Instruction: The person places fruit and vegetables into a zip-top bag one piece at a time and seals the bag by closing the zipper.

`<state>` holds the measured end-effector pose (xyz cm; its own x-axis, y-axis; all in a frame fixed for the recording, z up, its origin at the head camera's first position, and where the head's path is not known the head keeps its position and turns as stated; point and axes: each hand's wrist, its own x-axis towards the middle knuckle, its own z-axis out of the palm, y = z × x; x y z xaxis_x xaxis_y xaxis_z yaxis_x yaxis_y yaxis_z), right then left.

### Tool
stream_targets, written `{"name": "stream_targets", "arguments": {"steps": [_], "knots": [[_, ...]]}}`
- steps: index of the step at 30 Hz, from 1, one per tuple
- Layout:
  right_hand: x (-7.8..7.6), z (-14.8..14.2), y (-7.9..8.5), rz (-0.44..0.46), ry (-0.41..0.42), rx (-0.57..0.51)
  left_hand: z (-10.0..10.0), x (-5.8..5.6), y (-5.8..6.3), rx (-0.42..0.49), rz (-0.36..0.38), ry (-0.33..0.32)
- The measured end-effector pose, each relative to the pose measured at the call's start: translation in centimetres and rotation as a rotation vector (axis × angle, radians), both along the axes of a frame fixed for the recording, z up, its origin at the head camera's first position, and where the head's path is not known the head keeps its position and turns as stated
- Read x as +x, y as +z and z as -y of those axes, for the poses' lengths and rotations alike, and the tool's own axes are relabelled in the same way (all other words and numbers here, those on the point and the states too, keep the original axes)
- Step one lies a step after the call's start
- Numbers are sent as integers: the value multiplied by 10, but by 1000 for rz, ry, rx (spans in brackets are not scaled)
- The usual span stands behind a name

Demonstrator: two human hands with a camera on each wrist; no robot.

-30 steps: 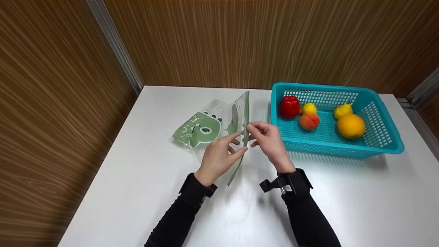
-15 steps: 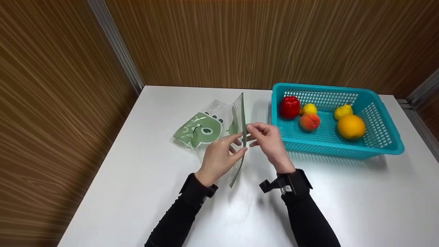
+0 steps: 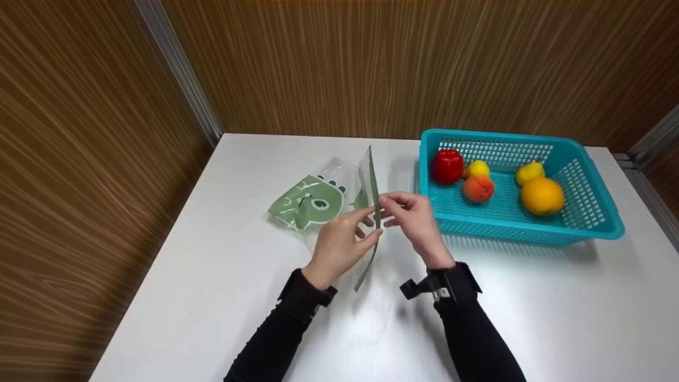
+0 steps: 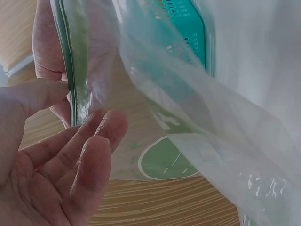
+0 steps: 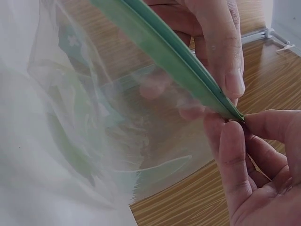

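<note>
A clear zip bag with a green zip strip [image 5: 178, 66] stands on edge between both hands, its mouth side seen almost edge-on in the head view. My left hand [image 3: 337, 241] pinches the strip from the left, thumb and fingers on opposite sides. From the right, my right hand [image 3: 416, 220] pinches the same strip slightly farther from me. Through the left wrist view the clear bag film [image 4: 193, 103] hangs loosely, with a green print low on it. Beside the left hand, a second clear bag [image 3: 313, 204] with a green cartoon animal print lies on the table.
A turquoise basket [image 3: 509, 229] stands to the right on the white table [image 3: 212, 297]. Inside lie a red apple-like fruit [image 3: 447, 166], a peach [image 3: 478, 189], an orange [image 3: 542, 196] and two yellow fruits. Wooden panels [image 3: 318, 63] rise behind and at the left.
The held bag's far end has swung slightly left, and its strip is seen more edge-on. Both hands keep their grip, the right one having shifted very slightly left and nearer.
</note>
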<state>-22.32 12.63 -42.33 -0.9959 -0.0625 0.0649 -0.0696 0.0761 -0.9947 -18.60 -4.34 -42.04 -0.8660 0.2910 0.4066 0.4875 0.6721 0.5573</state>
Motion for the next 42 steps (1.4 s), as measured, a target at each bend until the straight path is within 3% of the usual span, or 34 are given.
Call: {"name": "stream_targets", "arguments": {"steps": [26, 33, 39, 42], "knots": [[0, 7, 1, -43, -22, 33, -4, -2, -1, 49, -65, 138], [-1, 8, -1, -103, -103, 112, -4, -2, -5, -46, -33, 203], [3, 12, 1, -183, -222, 249, -3, -3, -4, 36, -13, 188], [9, 16, 9, -193, -221, 290, -3, -3, -3, 67, -1, 175]]}}
